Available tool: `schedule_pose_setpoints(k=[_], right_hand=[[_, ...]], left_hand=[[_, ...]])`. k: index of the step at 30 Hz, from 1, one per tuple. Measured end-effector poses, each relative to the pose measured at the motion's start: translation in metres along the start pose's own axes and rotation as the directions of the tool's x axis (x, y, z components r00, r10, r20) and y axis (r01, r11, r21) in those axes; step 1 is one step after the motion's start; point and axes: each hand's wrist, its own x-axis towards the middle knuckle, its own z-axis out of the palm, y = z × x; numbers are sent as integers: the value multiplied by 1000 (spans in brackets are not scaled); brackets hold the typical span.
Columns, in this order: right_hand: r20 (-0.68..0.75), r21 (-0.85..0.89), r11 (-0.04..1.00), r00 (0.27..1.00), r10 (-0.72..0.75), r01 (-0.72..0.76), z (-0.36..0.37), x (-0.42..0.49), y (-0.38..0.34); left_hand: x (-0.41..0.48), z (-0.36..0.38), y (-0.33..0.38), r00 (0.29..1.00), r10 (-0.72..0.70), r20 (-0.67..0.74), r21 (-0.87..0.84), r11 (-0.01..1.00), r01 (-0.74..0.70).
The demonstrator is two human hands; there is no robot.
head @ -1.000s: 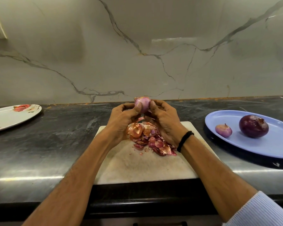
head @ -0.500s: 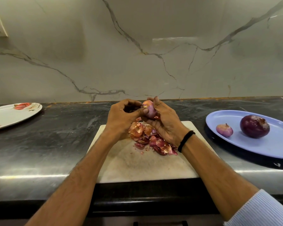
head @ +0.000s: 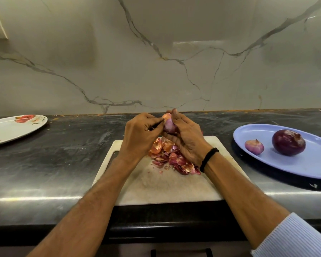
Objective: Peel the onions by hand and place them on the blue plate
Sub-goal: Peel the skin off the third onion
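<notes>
Countertop (head: 63,154) of dark, glossy stone runs under a pale veined marble wall (head: 156,62). At far left lies an oval white plate (head: 17,128) with red flowers. In the middle, both bare forearms reach forward over a pale, scuffed rectangular board (head: 165,188). The hands meet above its far edge. The left hand (head: 139,134) is knuckles-up, fingers curled, pinching the top of a small pinkish onion (head: 168,124). The right hand (head: 187,140) cups that onion from the other side, thumb raised over it. Below the hands, papery orange and purple peels (head: 167,156) lie heaped on the board. A black band (head: 208,158) circles the right wrist, and a ribbed pale sleeve (head: 295,238) is pushed up the arm. At right, a smooth oval blue plate (head: 304,167) holds a small onion (head: 254,147) and, just right of it, a big round dark purple onion (head: 288,142).
</notes>
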Motion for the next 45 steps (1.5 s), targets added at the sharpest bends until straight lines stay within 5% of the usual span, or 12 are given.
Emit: schedule_pose_setpoints(k=[13, 16, 19, 25, 30, 33, 35, 41, 45], right_hand=[[-10, -31, 999, 1000, -23, 22, -1, -6, -2], [-3, -58, 998, 1000, -24, 24, -1, -6, 0], [0, -45, 999, 1000, -11, 11, -1, -4, 1], [-14, 53, 998, 999, 33, -32, 5, -3, -1], [-15, 128, 990, 998, 66, -64, 5, -3, -2], [-38, 177, 983, 998, 58, -50, 4, -2, -5], [-30, 204, 978, 999, 38, -31, 2, -3, -9], [-6, 269, 963, 1000, 20, -18, -2, -4, -10], [-8, 256, 966, 1000, 28, -25, -3, -4, -9]], left_hand=[[-1, 12, 0, 990, 135, -37, 217, 968, -124], [-1, 12, 2, 999, 48, 1, 199, 979, -48], [-1, 9, 9, 980, -196, 18, 17, 980, 196], [7, 1, 26, 740, -659, 136, -464, 617, 635], [12, 0, 23, 414, -881, 229, -623, 194, 758], [12, -4, 17, 323, -914, 245, -622, 107, 776], [11, -6, 13, 370, -909, 190, -550, 213, 807], [5, -3, 8, 658, -741, 132, -273, 611, 743], [9, -2, 22, 687, -682, 253, -515, 506, 692]])
